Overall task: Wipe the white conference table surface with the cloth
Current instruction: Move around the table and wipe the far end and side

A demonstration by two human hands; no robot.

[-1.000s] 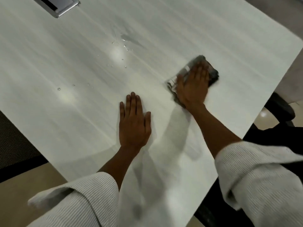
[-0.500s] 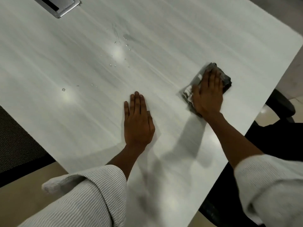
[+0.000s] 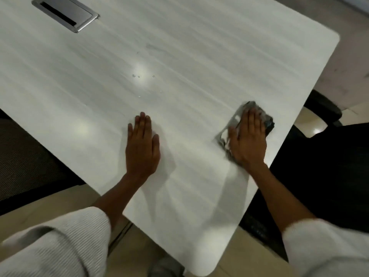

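The white conference table with faint grey grain fills most of the view. A dark grey cloth lies on it close to the right edge. My right hand presses flat on the cloth with straight fingers and covers most of it. My left hand rests palm down on the bare tabletop near the front edge, fingers straight and together. A few water droplets sit on the surface beyond my left hand.
A silver cable hatch is set into the table at the far left. A black office chair stands just off the right edge beside the cloth. Dark carpet and beige floor lie below the left edge.
My right hand has slid the cloth to the right and toward me, nearer the table's right edge. My left hand has stayed flat in the same spot.
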